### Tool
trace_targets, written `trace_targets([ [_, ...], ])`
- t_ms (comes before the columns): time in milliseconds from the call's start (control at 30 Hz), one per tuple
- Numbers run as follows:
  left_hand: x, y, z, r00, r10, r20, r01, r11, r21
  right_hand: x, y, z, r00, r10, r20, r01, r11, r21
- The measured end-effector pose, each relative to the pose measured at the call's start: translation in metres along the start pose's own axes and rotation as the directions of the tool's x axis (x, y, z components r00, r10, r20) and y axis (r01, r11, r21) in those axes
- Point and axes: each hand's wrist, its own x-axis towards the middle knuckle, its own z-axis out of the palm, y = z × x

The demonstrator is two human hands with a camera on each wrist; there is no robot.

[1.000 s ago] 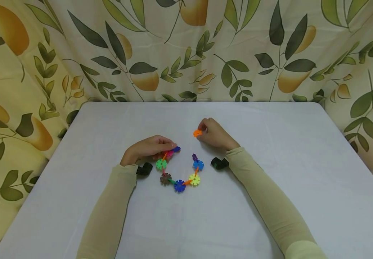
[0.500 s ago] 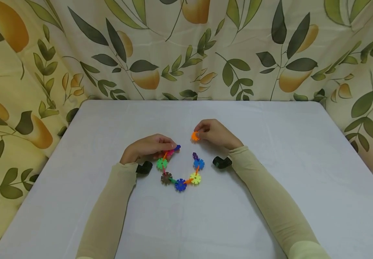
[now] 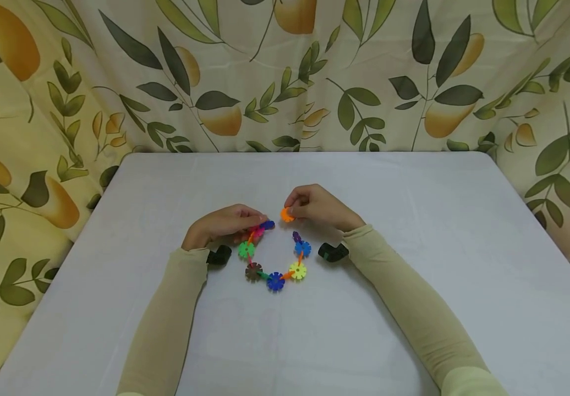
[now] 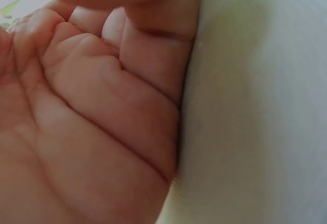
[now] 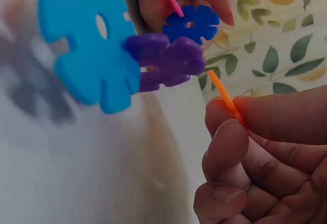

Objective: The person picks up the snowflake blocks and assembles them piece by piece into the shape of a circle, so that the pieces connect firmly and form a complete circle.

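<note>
Notched plastic snowflake discs are joined into a curved chain on the table, with a gap at its far side. My left hand (image 3: 228, 223) pinches the chain's left end, by a pink disc (image 3: 255, 232) and a dark blue disc (image 3: 267, 225). Between thumb and fingertips, my right hand (image 3: 322, 206) holds a loose orange snowflake disc (image 3: 286, 215), seen edge-on in the right wrist view. Below it is the chain's other end, a purple disc (image 5: 166, 60) slotted to a light blue disc (image 5: 89, 45). The left wrist view shows only my palm (image 4: 97, 106) and bent fingers.
Green (image 3: 246, 249), brown (image 3: 253, 272), blue (image 3: 275, 281) and yellow (image 3: 297, 271) discs form the chain's near side, with smaller links between. The white-covered table (image 3: 414, 220) ends at a patterned curtain (image 3: 314, 82). Black wrist cameras (image 3: 333, 252) sit beside both sleeves.
My right hand has moved left and slightly nearer, bringing the orange disc closer to the dark blue disc. The left hand and chain have stayed almost in place.
</note>
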Motion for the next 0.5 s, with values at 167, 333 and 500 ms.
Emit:
trace_targets([
  [167, -0.002, -0.001, 0.000, 1.000, 0.009, 0.011, -0.009, 1.000, -0.004, 0.000, -0.002, 0.007, 1.000, -0.003, 0.020, 0.002, 1.000, 0.028],
  [333, -0.001, -0.001, 0.000, 0.999, 0.040, 0.028, -0.041, 0.999, 0.017, 0.001, -0.003, 0.012, 0.999, -0.020, 0.033, 0.017, 0.998, 0.068],
  [500, -0.001, 0.000, 0.000, 0.999, 0.035, 0.027, -0.035, 0.999, 0.018, 0.002, -0.002, 0.014, 0.999, -0.019, 0.027, 0.017, 0.997, 0.072],
])
